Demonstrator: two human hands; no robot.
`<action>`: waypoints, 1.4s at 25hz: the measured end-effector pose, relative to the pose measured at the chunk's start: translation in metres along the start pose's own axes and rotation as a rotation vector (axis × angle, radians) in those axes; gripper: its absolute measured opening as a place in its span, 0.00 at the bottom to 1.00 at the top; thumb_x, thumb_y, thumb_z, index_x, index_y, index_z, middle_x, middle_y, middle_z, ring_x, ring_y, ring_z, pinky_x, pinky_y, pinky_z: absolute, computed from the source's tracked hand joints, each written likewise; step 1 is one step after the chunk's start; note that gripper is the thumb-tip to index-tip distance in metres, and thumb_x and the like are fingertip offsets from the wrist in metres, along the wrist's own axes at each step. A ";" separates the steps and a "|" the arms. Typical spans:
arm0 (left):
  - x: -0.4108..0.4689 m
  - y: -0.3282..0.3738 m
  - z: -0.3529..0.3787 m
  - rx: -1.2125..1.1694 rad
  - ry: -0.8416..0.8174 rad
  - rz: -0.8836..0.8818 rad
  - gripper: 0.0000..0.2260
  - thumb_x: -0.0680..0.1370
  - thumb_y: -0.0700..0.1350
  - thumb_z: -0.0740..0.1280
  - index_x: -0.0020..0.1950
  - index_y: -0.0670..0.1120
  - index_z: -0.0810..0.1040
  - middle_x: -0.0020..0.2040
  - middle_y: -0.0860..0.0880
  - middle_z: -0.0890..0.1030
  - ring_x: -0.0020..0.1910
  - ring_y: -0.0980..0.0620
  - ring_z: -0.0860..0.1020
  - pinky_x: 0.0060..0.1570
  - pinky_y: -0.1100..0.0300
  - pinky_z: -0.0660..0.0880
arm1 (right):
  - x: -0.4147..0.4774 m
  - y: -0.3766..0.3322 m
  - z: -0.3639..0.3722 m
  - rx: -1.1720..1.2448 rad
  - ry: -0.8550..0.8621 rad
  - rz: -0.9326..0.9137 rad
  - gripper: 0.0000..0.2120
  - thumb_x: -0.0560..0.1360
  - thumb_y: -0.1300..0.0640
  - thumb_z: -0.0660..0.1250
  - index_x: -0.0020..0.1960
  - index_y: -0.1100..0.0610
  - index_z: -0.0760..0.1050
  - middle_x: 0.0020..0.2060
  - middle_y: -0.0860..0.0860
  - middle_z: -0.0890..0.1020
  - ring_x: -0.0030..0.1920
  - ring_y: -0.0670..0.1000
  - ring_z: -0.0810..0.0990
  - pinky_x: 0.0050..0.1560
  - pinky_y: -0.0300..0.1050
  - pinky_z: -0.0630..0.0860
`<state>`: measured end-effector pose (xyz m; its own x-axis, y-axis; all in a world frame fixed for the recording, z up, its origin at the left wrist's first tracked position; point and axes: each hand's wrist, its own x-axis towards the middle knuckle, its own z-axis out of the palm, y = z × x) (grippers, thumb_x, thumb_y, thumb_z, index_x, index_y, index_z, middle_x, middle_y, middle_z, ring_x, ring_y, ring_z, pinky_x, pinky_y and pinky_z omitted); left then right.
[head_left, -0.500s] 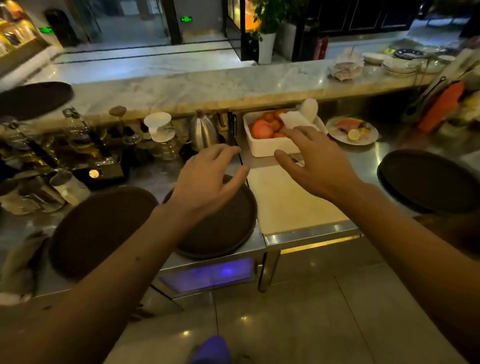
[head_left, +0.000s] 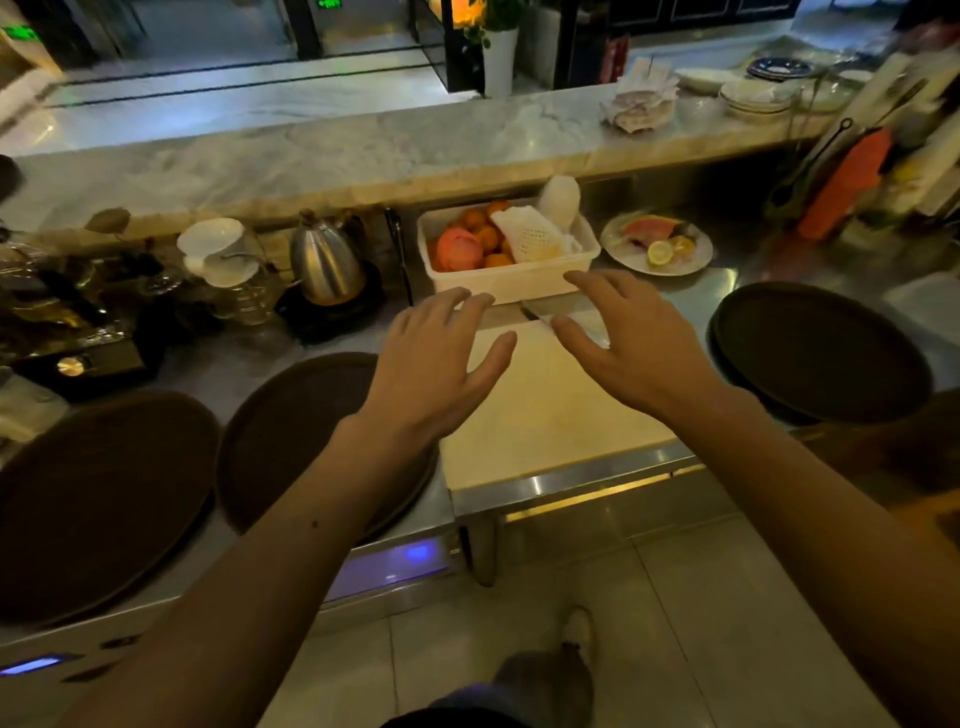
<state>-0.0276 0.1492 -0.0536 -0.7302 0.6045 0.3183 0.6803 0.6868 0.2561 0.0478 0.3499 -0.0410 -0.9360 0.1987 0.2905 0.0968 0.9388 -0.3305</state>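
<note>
My left hand (head_left: 439, 358) hovers with fingers spread over the left edge of a pale cutting board (head_left: 540, 415). My right hand (head_left: 631, 345) is held open above the board's far end, palm down. Neither hand holds anything. Just beyond the fingers stands a white plastic tub (head_left: 511, 283) filled with oranges (head_left: 488, 239), a pink round fruit (head_left: 460, 249) and white foam netting (head_left: 532, 236). A knife (head_left: 535, 314) lies between the tub and the board, partly hidden by my right hand.
Dark round trays lie at left (head_left: 98, 499), centre-left (head_left: 291, 431) and right (head_left: 821, 351). A steel kettle (head_left: 324, 262), glassware (head_left: 228, 270) and a plate of cut fruit (head_left: 657, 244) line the back. A marble counter (head_left: 363, 150) rises behind.
Both hands have shifted: the left moved right, from over the dark tray to the board's edge. The right hand has drawn back from the tub. The camera view has tilted down.
</note>
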 end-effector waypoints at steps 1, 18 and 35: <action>0.016 0.010 0.017 0.014 0.003 0.003 0.25 0.80 0.61 0.53 0.71 0.50 0.69 0.70 0.47 0.72 0.69 0.47 0.69 0.67 0.48 0.66 | 0.008 0.020 0.000 -0.012 -0.007 -0.002 0.27 0.78 0.39 0.56 0.74 0.49 0.64 0.71 0.53 0.70 0.70 0.55 0.68 0.65 0.52 0.68; 0.172 0.169 0.153 -0.125 -0.066 -0.074 0.22 0.80 0.60 0.54 0.68 0.51 0.72 0.64 0.48 0.77 0.62 0.47 0.75 0.60 0.46 0.72 | 0.061 0.274 -0.048 -0.120 -0.124 0.033 0.25 0.78 0.41 0.58 0.71 0.51 0.66 0.68 0.55 0.73 0.66 0.57 0.72 0.61 0.52 0.70; 0.274 0.403 0.301 -0.088 -0.052 -0.418 0.21 0.81 0.58 0.56 0.67 0.48 0.73 0.62 0.47 0.78 0.60 0.48 0.77 0.58 0.50 0.74 | 0.092 0.577 -0.071 0.018 -0.324 -0.084 0.28 0.79 0.42 0.56 0.75 0.53 0.59 0.70 0.57 0.70 0.68 0.58 0.70 0.65 0.56 0.71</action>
<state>0.0274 0.7130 -0.1375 -0.9448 0.3031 0.1247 0.3267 0.8410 0.4312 0.0413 0.9300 -0.1412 -0.9997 0.0184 0.0179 0.0113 0.9425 -0.3341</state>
